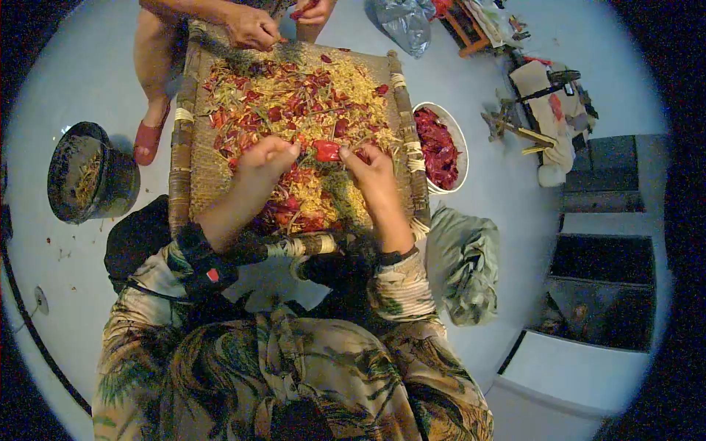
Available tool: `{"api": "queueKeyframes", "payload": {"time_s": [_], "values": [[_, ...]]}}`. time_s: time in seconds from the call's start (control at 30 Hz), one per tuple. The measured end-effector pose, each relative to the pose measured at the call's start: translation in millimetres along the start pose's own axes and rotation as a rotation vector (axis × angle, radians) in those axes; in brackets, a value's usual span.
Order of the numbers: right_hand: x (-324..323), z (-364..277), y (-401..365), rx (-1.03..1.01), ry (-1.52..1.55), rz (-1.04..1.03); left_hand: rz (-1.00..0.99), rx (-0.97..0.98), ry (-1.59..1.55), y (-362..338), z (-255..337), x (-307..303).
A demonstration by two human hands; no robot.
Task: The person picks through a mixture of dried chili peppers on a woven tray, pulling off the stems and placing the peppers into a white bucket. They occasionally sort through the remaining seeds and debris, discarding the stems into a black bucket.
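A red chilli pepper point(326, 151) is pinched at its right end by my right hand point(373, 170), thumb and fingers closed on it. To its left is my left hand point(266, 157), slightly blurred, thumb and fingers drawn together; what they hold, if anything, is too small to name. Both hands are above a woven tray with a wooden frame point(180, 158). Across the tray lie yellow seeds point(360, 77), torn red chilli pieces point(294, 95) and stems.
Opposite, a person's hands point(254, 28) work at the tray's far edge. A white bucket point(462, 151) with red chilli pieces stands right, beside a crumpled green sack point(465, 264). Left is a black bucket point(121, 180) with scraps inside. A grey plastic bag point(403, 26) lies farther back.
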State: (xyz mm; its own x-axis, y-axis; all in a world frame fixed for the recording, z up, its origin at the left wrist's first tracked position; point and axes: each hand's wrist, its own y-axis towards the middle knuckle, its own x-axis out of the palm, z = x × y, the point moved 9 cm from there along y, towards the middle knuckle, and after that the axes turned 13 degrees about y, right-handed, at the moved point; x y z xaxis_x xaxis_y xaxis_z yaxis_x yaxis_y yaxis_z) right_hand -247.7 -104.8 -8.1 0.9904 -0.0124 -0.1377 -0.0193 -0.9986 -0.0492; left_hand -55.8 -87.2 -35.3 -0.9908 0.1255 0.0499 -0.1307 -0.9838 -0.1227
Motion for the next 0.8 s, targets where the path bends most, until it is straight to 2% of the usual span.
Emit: {"api": "queueKeyframes", "payload": {"time_s": [0.03,0.13,0.23,0.33,0.37,0.43,0.53,0.63,0.73,0.8], "values": [[1,2,-3,0.005,0.043,0.004,-0.012,0.003,0.031,-4,8,3],[12,12,-9,0.188,0.159,-0.028,-0.018,0.120,0.319,-7,18,6],[23,24,-15,0.355,0.316,-0.059,0.073,0.310,0.497,-9,38,0],[30,24,-21,0.400,0.437,-0.119,0.145,0.520,0.601,-16,70,-4],[34,24,-22,0.400,0.453,-0.170,0.136,0.534,0.621,-16,73,-4],[41,23,-23,0.398,0.480,-0.272,0.120,0.563,0.660,-18,78,-5],[44,23,-24,0.395,0.228,-0.331,0.083,0.564,0.726,-19,78,-4],[29,-2,-12,-0.057,-0.133,-0.160,0.053,0.525,0.768,-21,80,-3],[26,-17,-13,-0.150,-0.007,-0.080,0.048,0.554,0.850,-22,73,1],[44,-28,-20,-0.160,-0.029,-0.173,0.034,0.565,0.855,-24,71,5]]}}
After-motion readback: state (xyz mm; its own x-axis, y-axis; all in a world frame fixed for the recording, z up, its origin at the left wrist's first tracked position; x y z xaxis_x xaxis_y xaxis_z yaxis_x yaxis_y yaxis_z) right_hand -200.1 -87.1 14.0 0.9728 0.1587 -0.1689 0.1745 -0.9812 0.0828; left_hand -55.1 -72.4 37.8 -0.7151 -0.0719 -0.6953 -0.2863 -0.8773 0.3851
